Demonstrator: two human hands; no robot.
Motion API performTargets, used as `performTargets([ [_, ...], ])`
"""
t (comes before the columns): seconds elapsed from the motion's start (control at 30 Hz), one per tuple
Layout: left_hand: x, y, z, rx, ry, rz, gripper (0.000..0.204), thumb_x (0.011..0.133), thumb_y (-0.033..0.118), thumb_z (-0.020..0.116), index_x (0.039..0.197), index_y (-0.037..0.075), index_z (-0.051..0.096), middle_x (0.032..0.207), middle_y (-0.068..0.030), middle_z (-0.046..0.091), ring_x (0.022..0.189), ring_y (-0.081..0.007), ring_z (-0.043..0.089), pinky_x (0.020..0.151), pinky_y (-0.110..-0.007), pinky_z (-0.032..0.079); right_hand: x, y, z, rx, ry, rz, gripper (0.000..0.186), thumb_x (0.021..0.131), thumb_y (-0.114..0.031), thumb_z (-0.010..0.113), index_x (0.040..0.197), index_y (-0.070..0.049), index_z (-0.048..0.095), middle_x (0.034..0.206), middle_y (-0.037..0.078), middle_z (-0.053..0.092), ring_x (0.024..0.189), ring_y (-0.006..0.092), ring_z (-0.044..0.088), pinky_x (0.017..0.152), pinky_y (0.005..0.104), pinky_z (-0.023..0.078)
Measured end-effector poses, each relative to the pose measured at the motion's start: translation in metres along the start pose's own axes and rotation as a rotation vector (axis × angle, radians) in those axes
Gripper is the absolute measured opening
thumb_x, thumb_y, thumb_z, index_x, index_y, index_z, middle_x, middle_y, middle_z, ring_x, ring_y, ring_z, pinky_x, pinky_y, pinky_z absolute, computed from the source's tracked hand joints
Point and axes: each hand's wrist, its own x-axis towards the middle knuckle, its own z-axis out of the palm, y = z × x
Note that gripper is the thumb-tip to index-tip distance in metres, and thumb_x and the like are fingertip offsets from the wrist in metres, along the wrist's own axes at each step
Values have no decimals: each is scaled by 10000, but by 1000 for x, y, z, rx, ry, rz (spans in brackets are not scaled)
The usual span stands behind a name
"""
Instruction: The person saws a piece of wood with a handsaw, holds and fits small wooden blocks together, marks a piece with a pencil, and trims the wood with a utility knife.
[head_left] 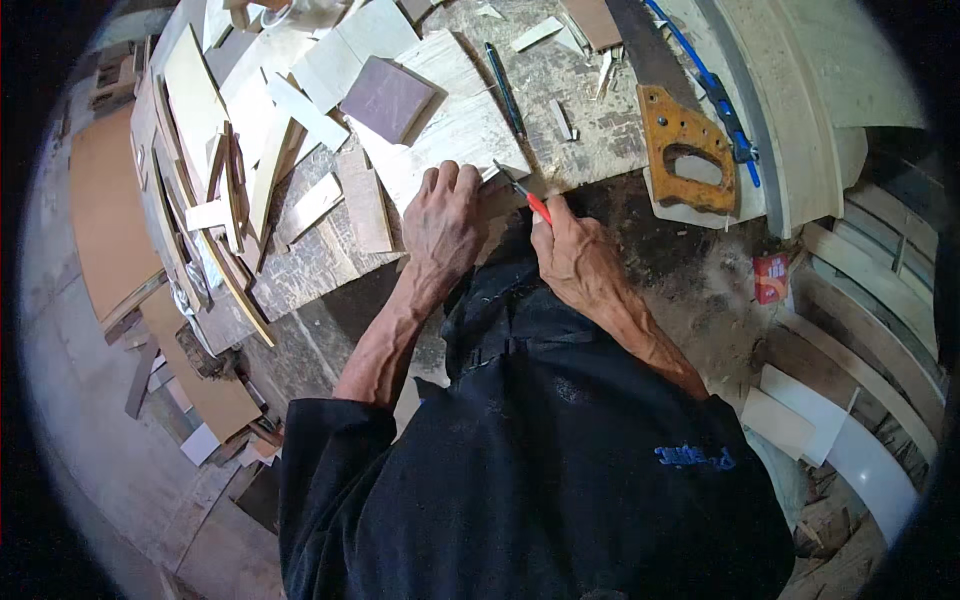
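Note:
My left hand (443, 225) is closed at the near edge of a pale wooden board (470, 110), its fingers bent over the top. The thumb is hidden. In my right hand (578, 250) is a slim tool with a red handle (538, 208) and a thin metal end. That end meets the board's near right corner, just right of my left fingers; its exact kind cannot be made out. A purple-grey square block (388, 99) lies on the board. Beside the board's right edge lies a dark pen (505, 88).
A handsaw with an orange wooden handle (655, 135) and a blue tool (735, 125) lie at the right of the worn workbench (600, 145). Wood strips (230, 190) crowd its left side. Curved boards (860, 330) and a small red box (771, 278) are at far right.

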Motion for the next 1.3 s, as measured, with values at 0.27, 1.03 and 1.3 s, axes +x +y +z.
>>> performTargets([
  [0.27,2,-3,0,36,-8,32,291,653,87,651,902,47,505,897,-119,498,863,-314,519,701,-411,469,8,4,0,-32,-36,15,240,935,-216,498,957,21,460,642,287,597,654,478,626,571,537,482],
  [1.03,5,-4,2,49,28,61,238,659,68,623,867,52,509,856,-108,484,825,-287,519,675,-371,472,16,-10,-10,-68,-143,100,275,937,-211,490,969,62,493,681,305,611,704,465,645,573,511,496],
  [1.3,4,-2,-3,22,-2,71,233,647,61,616,856,48,514,849,-112,500,830,-295,519,675,-380,476,19,-4,-1,-24,-90,71,274,949,-231,479,959,43,490,697,298,624,708,478,643,597,538,491],
])
